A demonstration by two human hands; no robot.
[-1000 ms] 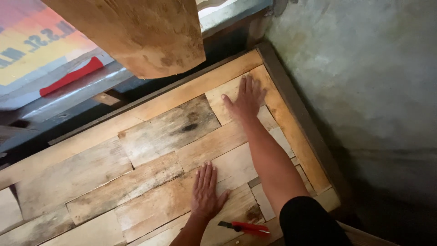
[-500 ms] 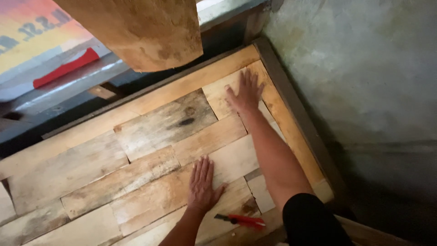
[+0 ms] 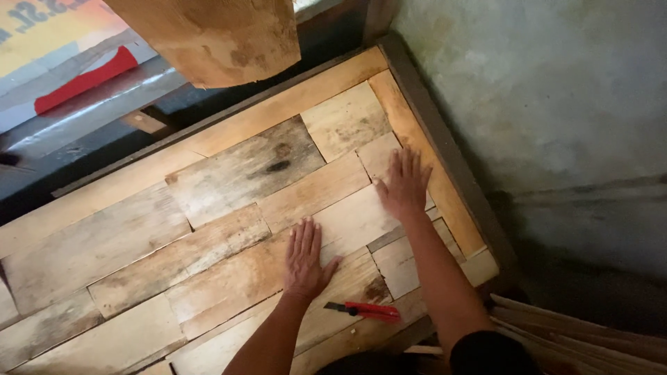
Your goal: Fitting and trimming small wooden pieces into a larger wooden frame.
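Patchwork wooden panel (image 3: 229, 229) lies under both hands, flat and empty with fingers spread, left hand (image 3: 306, 258) pressing beside the red cutter (image 3: 367, 310), right hand (image 3: 403, 184) now drawn nearer.

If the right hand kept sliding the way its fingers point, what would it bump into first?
The right hand lies flat on the wooden panel, fingers pointing up the picture towards the far corner. It would probably just cross more flat boards, then meet the dark raised frame edge by the grey wall. Exact height is hard to judge.
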